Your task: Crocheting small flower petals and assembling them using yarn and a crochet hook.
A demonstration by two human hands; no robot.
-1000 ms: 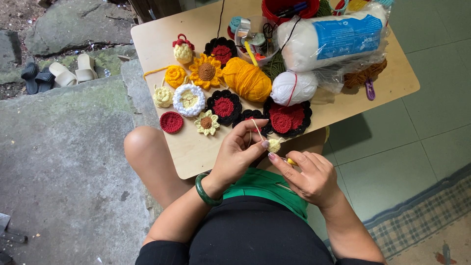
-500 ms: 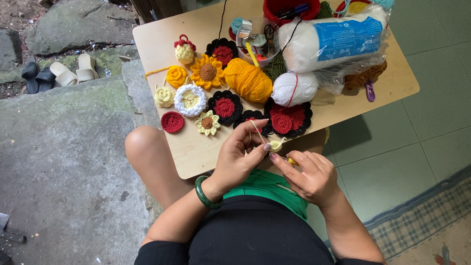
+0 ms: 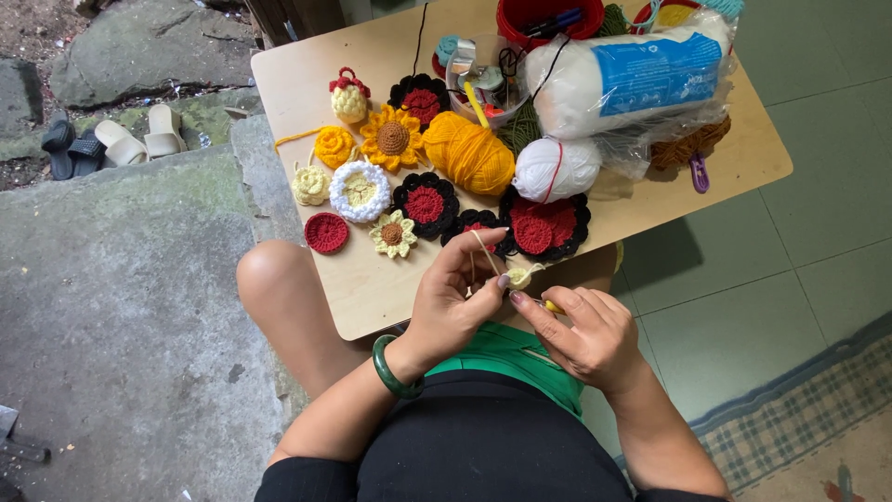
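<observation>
My head camera is looking steeply down from above. It is sitting close over the desk (image 3: 372,288) and my lap.

The red plastic container (image 3: 544,23) was cut off by the top edge. The right hand (image 3: 585,335) concealed most of the yellow-handled crochet hook (image 3: 552,306). The small pale-yellow crocheted piece (image 3: 519,276) was too small to resolve its stitches.

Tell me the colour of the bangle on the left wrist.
The bangle on the left hand is dark green, clearest in the head view.
</observation>
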